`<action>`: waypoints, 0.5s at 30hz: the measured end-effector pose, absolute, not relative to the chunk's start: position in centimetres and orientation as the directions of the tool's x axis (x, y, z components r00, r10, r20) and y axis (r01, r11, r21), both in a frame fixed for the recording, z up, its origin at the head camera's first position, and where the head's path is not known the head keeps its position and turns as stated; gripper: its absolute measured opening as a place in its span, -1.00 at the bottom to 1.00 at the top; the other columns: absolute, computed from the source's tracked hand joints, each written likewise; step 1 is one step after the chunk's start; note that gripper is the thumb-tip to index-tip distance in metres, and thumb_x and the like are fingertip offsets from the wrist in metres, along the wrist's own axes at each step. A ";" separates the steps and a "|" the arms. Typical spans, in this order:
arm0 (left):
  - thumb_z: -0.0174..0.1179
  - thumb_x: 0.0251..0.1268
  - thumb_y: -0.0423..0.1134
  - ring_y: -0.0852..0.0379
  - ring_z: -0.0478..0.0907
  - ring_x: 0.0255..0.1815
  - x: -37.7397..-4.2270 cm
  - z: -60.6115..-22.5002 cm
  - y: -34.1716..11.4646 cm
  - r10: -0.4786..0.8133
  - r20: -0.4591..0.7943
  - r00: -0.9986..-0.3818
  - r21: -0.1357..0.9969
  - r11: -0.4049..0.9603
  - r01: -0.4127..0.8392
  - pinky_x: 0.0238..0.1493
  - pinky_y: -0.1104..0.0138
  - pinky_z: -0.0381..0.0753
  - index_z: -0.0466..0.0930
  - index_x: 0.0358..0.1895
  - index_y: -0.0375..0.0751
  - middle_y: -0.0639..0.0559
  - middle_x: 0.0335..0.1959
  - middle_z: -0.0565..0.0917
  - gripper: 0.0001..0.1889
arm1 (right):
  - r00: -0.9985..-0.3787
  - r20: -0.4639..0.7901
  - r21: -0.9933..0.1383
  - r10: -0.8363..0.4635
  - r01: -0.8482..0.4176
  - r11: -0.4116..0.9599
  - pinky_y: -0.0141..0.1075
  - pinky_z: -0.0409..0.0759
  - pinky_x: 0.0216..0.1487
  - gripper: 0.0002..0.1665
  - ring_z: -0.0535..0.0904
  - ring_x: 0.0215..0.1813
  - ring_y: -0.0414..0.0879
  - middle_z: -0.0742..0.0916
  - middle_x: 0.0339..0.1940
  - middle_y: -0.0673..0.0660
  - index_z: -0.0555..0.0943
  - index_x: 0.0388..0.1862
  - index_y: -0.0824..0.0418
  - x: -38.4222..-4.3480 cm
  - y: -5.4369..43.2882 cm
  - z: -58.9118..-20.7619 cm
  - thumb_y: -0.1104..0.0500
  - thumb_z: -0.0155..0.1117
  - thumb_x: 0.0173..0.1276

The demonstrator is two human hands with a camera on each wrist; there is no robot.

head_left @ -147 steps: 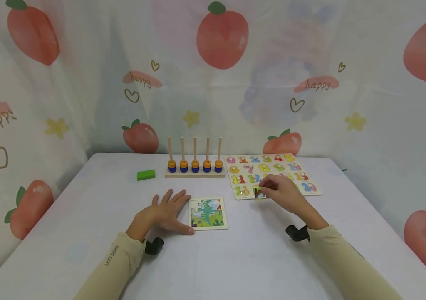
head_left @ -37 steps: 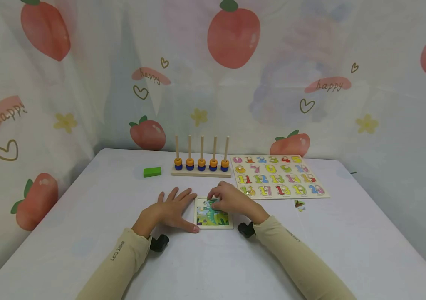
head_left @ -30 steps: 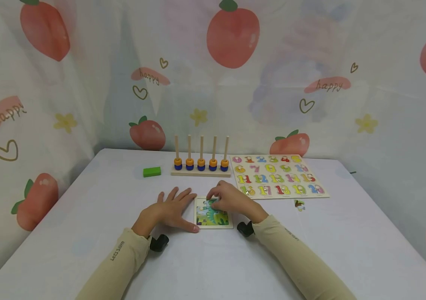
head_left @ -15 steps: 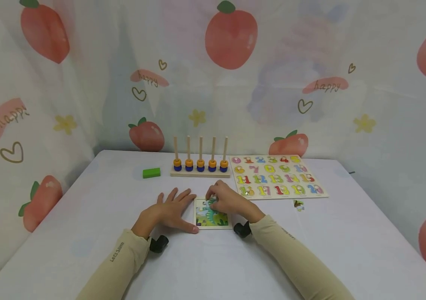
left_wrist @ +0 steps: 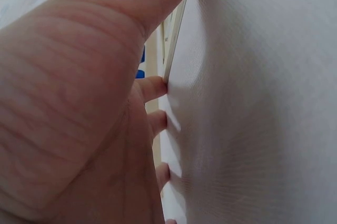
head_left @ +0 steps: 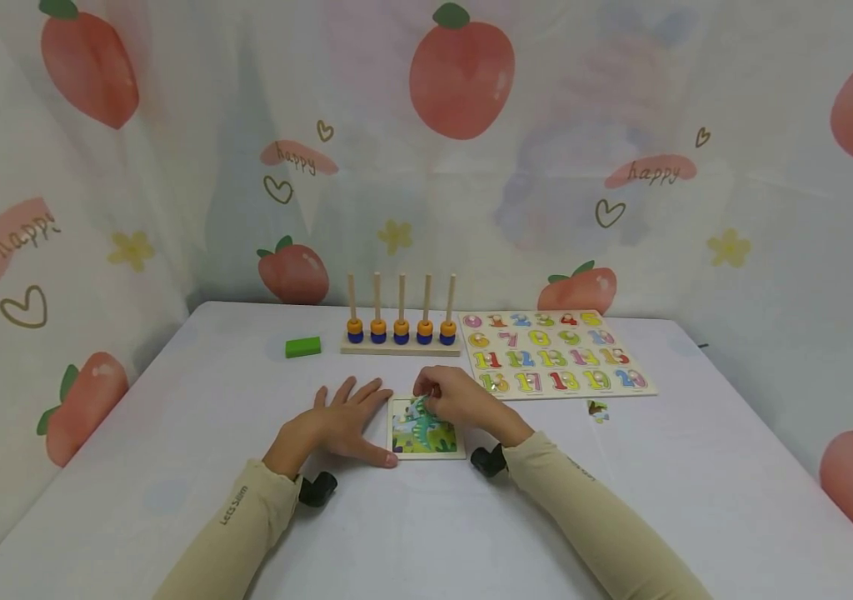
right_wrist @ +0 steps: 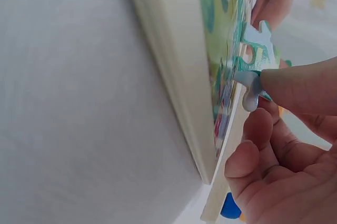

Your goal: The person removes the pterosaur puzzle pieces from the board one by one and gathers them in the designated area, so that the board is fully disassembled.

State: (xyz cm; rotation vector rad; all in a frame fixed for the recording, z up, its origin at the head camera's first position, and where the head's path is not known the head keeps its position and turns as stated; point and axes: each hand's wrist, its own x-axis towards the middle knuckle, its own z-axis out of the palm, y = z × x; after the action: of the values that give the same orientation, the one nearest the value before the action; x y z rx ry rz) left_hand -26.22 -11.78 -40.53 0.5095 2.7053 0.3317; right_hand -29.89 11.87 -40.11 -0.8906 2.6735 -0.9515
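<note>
A small wooden jigsaw puzzle [head_left: 426, 456] with a dinosaur picture lies in its pale frame at the table's middle. My left hand [head_left: 331, 429] rests beside its left edge, fingers spread, thumb at the near left corner. In the left wrist view the fingertips touch the tablecloth and the frame's edge. Over the puzzle's upper part, my right hand [head_left: 462, 402] pinches a jigsaw piece [right_wrist: 259, 45] between thumb and fingers. The right wrist view shows this piece tilted up above the picture. Another jigsaw piece [head_left: 598, 411] lies loose on the table to the right.
Behind the puzzle stands a peg rack [head_left: 401, 350] with orange and blue beads on its rods. A number board [head_left: 557, 392] lies to its right, close to the loose piece. A green block [head_left: 302, 347] sits at the back left. Printed curtains enclose the table.
The right hand has come left from the number board to the puzzle; the piece it held earlier lies on the table. Lately it has raised another piece slightly. The left hand stays put.
</note>
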 end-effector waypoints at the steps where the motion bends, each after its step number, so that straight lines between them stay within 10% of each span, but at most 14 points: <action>1: 0.45 0.11 0.46 -0.34 -0.28 0.76 -26.2 -40.5 -11.8 0.387 -0.311 -0.868 0.291 0.908 0.300 0.55 -0.47 -0.33 0.08 0.76 0.04 -0.03 0.79 -0.04 0.22 | -0.810 0.038 -0.622 -0.585 -0.477 0.621 -0.26 0.56 -0.12 -0.79 0.52 -0.20 -0.09 0.68 -0.24 0.04 0.68 -0.05 0.25 -29.9 11.9 -40.1 0.47 0.26 0.46; 15: 0.45 0.11 0.45 -0.33 -0.27 0.76 -26.1 -40.4 -11.7 0.388 -0.309 -0.868 0.297 0.906 0.300 0.55 -0.46 -0.31 0.08 0.76 0.03 -0.04 0.79 -0.03 0.21 | -0.836 0.089 -0.653 -0.541 -0.459 0.602 -0.22 0.57 -0.13 -0.91 0.55 -0.21 -0.08 0.68 -0.26 0.02 0.70 -0.05 0.23 -29.8 14.4 -38.6 0.34 0.33 0.54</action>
State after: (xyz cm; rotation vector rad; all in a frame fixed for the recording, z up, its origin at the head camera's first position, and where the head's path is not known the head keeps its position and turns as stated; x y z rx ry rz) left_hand -26.13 -11.74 -40.40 0.5062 2.7046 0.3403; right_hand -29.76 14.37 -38.61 -0.8480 2.7049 -1.0524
